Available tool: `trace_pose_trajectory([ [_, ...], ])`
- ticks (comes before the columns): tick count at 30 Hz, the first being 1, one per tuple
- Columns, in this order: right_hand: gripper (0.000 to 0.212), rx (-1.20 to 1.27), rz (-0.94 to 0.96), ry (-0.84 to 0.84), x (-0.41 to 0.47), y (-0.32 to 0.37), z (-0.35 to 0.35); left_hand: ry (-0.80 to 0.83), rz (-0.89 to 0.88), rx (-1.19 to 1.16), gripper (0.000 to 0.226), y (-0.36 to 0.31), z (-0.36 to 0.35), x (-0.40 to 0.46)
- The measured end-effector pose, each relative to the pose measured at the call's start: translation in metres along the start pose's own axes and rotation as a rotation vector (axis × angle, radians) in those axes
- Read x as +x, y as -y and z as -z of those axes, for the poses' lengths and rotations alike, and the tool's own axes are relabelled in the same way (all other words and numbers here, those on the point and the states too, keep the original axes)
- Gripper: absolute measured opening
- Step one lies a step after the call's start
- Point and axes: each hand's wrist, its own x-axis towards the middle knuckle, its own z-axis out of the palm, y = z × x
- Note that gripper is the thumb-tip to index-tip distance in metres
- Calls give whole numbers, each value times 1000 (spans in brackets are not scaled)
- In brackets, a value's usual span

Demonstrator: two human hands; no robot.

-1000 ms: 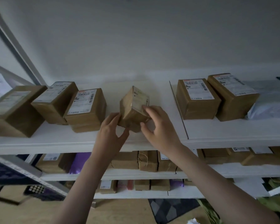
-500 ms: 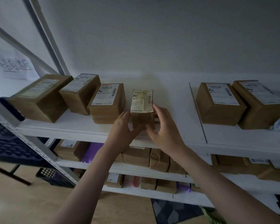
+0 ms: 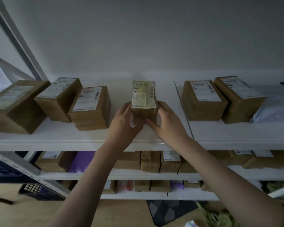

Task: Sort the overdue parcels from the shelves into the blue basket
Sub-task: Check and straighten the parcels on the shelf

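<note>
- A person's left hand (image 3: 125,123) and right hand (image 3: 167,123) are gripping a small brown parcel (image 3: 144,102) from either side, fingers curled round its lower edges, as it is sitting upright on the top shelf (image 3: 59,136).
- The parcel is standing alone in a gap, apart from the three boxes (image 3: 90,107) on the left and the two boxes (image 3: 203,100) on the right.
- Sorting is looking far from finished: many parcels are filling the lower shelves (image 3: 118,175).
- A dark blue basket (image 3: 2,171) is showing only partly at the left edge; its contents cannot be seen.
- Open room is lying toward the shelf's front edge.
</note>
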Motion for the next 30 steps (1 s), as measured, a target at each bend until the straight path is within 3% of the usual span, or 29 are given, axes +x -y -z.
trace_pose_trajectory([
  [9,56,-38,167,-141,-46,-3,35,-122,-227,33,64,-28,-13,-29],
  [14,55,-31,155,-130,-58,-3,37,-97,-245,15,64,-30,-21,-35],
  [20,57,-32,120,-91,-60,-1,36,-59,-197,10,68,-29,-21,-38],
  [26,55,-1,48,34,-50,6,25,-10,-42,-160,68,-18,-17,-43],
  [30,58,65,-13,111,-40,11,8,-15,-1,-150,65,-3,-12,-45],
])
